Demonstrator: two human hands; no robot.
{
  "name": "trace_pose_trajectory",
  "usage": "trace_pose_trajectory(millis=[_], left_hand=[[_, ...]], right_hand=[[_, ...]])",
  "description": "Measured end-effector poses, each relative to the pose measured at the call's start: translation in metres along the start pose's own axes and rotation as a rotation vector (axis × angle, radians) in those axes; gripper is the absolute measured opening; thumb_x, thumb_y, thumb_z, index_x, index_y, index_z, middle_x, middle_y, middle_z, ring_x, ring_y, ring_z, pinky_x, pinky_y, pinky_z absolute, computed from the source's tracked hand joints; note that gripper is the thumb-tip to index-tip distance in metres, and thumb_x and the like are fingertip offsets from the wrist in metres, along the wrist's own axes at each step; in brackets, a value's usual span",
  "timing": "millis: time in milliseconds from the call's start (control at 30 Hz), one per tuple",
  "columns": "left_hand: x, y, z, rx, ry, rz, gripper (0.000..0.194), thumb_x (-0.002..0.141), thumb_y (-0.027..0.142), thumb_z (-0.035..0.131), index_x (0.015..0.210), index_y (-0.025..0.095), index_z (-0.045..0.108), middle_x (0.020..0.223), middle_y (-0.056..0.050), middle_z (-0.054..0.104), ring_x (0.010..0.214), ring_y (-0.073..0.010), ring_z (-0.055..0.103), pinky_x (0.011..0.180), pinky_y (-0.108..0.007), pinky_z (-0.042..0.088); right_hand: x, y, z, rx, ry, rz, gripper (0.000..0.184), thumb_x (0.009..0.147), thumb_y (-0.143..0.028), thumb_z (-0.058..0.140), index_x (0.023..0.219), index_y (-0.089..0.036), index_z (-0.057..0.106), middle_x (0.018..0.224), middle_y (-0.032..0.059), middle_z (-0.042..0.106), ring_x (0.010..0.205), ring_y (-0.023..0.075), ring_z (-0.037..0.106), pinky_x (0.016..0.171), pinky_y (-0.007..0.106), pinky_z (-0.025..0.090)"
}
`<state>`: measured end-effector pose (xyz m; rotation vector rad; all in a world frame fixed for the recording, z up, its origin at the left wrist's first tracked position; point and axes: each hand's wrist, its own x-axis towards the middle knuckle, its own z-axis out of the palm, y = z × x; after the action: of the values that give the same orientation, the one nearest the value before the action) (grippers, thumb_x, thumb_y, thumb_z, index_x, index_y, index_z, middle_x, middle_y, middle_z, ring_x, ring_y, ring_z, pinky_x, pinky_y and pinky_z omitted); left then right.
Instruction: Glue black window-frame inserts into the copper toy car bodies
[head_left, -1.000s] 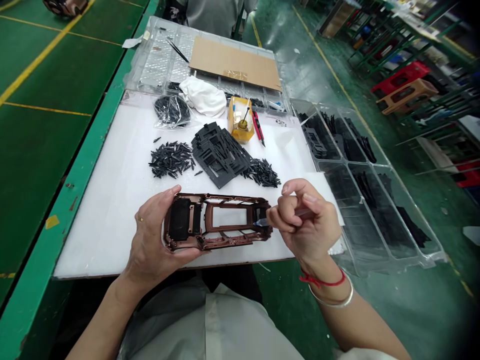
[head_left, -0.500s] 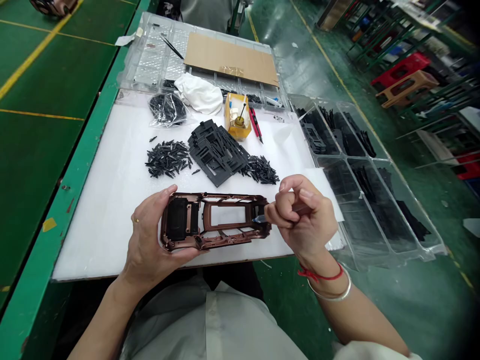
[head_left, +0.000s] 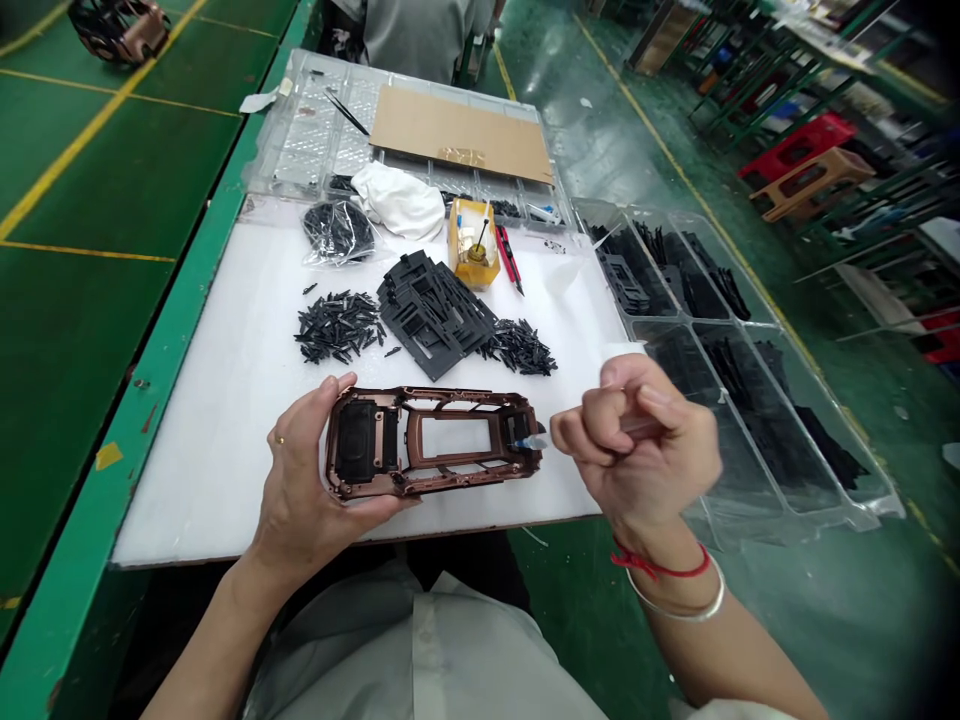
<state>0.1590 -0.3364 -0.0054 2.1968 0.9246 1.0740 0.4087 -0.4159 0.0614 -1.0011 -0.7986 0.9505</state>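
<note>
My left hand holds a copper-coloured frame from below and at its left end. The frame is a long open casting with a black panel at the left and a rectangular window in the middle. My right hand pinches a slim clear applicator with a bluish tip. That tip sits at the frame's right end, and it is hard to tell whether it touches. On the white foam sheet beyond the frame lie a stack of black plastic frames and loose black pieces.
Farther back stand a yellow box, a red utility knife, a white cloth and a bag of black parts. Clear compartment trays lie to the right. A person stands beyond the bench.
My right hand has moved slightly right, drawing back a little from the frame, with the applicator still in its fingers. My left hand and the frame stay nearly in place.
</note>
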Motion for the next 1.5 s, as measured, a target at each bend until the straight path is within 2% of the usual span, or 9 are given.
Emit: trace_pose_trajectory(millis=[133, 433, 767, 1200, 1500], left_hand=[[0.003, 0.004, 0.001, 0.015, -0.011, -0.045, 0.111, 0.063, 0.041, 0.084, 0.150, 0.028, 0.015, 0.143, -0.014, 0.044, 0.130, -0.0344, 0.045, 0.111, -0.057, 0.038], [0.011, 0.010, 0.000, 0.065, 0.003, 0.025, 0.116, 0.060, 0.046, 0.085, 0.150, 0.020, 0.016, 0.139, -0.019, 0.047, 0.128, -0.0343, 0.048, 0.108, -0.054, 0.039], [0.011, 0.010, 0.000, 0.054, -0.002, 0.026, 0.115, 0.061, 0.046, 0.084, 0.150, 0.023, 0.016, 0.140, -0.018, 0.046, 0.129, -0.0324, 0.048, 0.110, -0.051, 0.038], [0.011, 0.010, -0.001, 0.037, -0.007, 0.032, 0.116, 0.060, 0.043, 0.086, 0.150, 0.022, 0.016, 0.140, -0.019, 0.045, 0.129, -0.0350, 0.047, 0.109, -0.055, 0.038], [0.010, 0.009, -0.002, 0.039, -0.020, 0.017, 0.117, 0.059, 0.042, 0.086, 0.150, 0.023, 0.015, 0.142, -0.018, 0.044, 0.130, -0.0338, 0.046, 0.111, -0.053, 0.038]], right_hand=[[0.010, -0.005, 0.000, -0.022, 0.055, -0.082, 0.020, 0.091, -0.028, 0.039, 0.086, -0.022, 0.058, 0.048, -0.0084, 0.019, 0.037, 0.0073, 0.012, 0.041, 0.020, 0.025], [0.023, 0.015, 0.002, -0.029, 0.038, -0.039, 0.015, 0.088, -0.030, 0.043, 0.084, -0.021, 0.054, 0.047, -0.0093, 0.020, 0.036, 0.0069, 0.014, 0.039, 0.018, 0.026], [0.024, 0.020, 0.003, -0.039, 0.036, -0.024, 0.015, 0.088, -0.031, 0.043, 0.083, -0.021, 0.053, 0.047, -0.0097, 0.020, 0.035, 0.0068, 0.013, 0.039, 0.018, 0.027], [0.025, 0.022, 0.000, -0.028, 0.058, -0.039, 0.015, 0.087, -0.031, 0.044, 0.082, -0.021, 0.053, 0.047, -0.0097, 0.021, 0.035, 0.0068, 0.013, 0.038, 0.019, 0.027], [0.024, 0.022, -0.001, -0.042, 0.061, -0.040, 0.016, 0.088, -0.031, 0.043, 0.083, -0.021, 0.054, 0.047, -0.0097, 0.020, 0.036, 0.0068, 0.013, 0.039, 0.018, 0.027]])
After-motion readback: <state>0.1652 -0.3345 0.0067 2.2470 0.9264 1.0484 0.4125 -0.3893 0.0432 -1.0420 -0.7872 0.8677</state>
